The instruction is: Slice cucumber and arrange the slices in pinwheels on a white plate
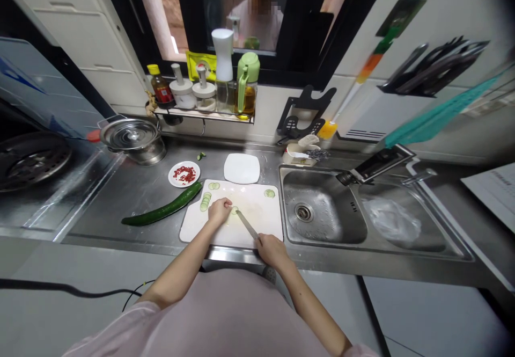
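My right hand [272,250] is closed round the handle of a kitchen knife [248,226], whose blade points up and left across the white cutting board [261,217]. A pale cucumber slice [234,210] lies flat at the blade's tip. Just left of that slice, my left hand [220,211] rests low over the board with its fingers curled together; whatever they hold is hidden. A row of cucumber slices [205,201] overlaps at the board's left side, with more slices [214,186] above it. Another small cluster of slices [269,193] sits near the top right corner.
A long whole cucumber [161,213] lies left of the board, its end by the board's edge. Behind are a plate of chopped red pieces [184,174] and a white square dish [242,168]. A lidded pot [139,139] stands left; the sink [322,206] is right.
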`<state>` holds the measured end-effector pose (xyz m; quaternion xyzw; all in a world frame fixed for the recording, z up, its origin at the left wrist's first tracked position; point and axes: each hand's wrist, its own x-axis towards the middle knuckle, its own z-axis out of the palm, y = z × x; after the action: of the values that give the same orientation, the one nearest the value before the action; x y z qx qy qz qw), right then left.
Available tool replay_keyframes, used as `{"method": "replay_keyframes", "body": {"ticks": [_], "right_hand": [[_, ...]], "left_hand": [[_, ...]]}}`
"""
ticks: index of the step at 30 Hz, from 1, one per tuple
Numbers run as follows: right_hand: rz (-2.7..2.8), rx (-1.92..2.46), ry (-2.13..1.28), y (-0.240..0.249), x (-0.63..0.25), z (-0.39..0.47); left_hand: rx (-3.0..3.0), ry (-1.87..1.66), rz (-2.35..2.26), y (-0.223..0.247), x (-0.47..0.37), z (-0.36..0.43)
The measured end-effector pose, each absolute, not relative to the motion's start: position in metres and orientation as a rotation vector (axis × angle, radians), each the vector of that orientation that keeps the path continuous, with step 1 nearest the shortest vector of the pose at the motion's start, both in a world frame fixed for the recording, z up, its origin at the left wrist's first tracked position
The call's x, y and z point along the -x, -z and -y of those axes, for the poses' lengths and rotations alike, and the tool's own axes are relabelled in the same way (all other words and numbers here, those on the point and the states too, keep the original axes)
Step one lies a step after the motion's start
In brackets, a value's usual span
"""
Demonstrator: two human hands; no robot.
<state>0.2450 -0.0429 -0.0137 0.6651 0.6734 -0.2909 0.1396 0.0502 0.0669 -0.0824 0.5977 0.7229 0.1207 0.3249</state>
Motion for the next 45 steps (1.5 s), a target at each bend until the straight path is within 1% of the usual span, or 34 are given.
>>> {"method": "replay_keyframes", "body": {"ticks": [45], "right_hand": [[-1.881,-1.882,0.882,0.008,-0.229,0.019]], "left_hand": [[-1.589,-0.257,-1.889,0.083,-0.049,-0.072]]}}
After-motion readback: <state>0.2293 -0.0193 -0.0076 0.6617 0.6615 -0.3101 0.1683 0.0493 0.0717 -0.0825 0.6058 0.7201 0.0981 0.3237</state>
